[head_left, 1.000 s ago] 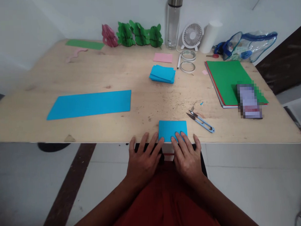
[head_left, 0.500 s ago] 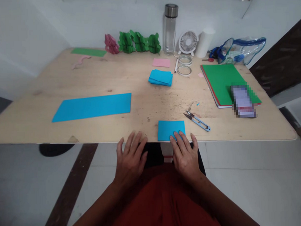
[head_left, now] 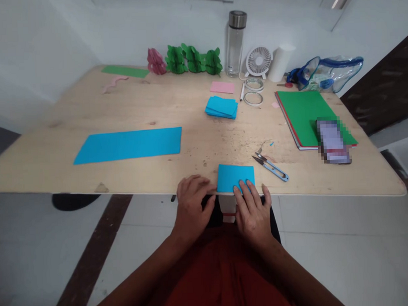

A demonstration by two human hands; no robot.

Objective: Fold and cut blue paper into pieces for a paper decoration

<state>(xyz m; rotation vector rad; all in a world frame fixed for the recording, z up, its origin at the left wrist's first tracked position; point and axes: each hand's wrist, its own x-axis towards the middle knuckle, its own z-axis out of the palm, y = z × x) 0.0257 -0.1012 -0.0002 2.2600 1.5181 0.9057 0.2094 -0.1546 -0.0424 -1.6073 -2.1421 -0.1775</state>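
A small blue rectangle of paper (head_left: 232, 176) lies flat at the table's front edge. The fingertips of my right hand (head_left: 254, 211) rest on its lower right part, fingers stretched out and apart. My left hand (head_left: 194, 204) is at the paper's left side, its index fingertip close to the lower left corner; whether it touches cannot be made out. Its fingers are loosely bent and hold nothing. To the right of the paper lie thread snips (head_left: 270, 166) with light blue handles. Behind it is a stack of blue paper pieces (head_left: 221, 107).
A long blue paper strip (head_left: 130, 145) lies at left. Green and pink paper shapes (head_left: 194, 59), a glass bottle (head_left: 236, 44), a small fan (head_left: 259, 62) and tape rolls (head_left: 253, 98) stand or lie at the back. Green sheets (head_left: 310, 116) with a blurred phone (head_left: 333, 140) are at right.
My left hand has moved right, up to the small blue paper's left side. My right hand stays on the paper. The whole view has shifted slightly.
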